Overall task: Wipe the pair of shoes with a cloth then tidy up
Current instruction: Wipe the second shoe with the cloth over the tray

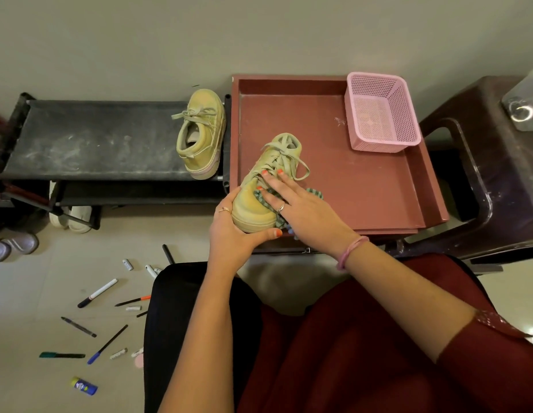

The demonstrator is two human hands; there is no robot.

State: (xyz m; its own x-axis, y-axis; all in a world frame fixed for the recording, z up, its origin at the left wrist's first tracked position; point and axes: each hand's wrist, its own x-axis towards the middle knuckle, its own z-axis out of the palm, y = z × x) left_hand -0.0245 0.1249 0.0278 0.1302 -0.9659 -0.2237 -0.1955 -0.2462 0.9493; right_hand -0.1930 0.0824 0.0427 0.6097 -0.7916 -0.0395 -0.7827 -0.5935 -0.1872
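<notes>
We sit in a home entryway corner: black shoe rack (95,138) against plain wall, spare footwear beneath, pens (97,292) scattered on tiled floor (35,293).

Basket: pink perforated plastic basket (381,113), at 1 o'clock, standing in the far right corner of the tray.
Tray: reddish-brown, raised rim (289,78), at 12 to 1 o'clock.
Rack: black shoe rack (89,138), at 10 o'clock, its top shelf dusty, just beside the tray.
White footwear: pale pair (70,216) under the rack.
Stool: dark brown plastic stool (497,186), at 3 o'clock.
Pens: markers and pens (98,293) scattered on the floor at 8 o'clock, loose caps among them.
Glue stick: blue and yellow (84,386), at 7 o'clock on the floor.
</notes>
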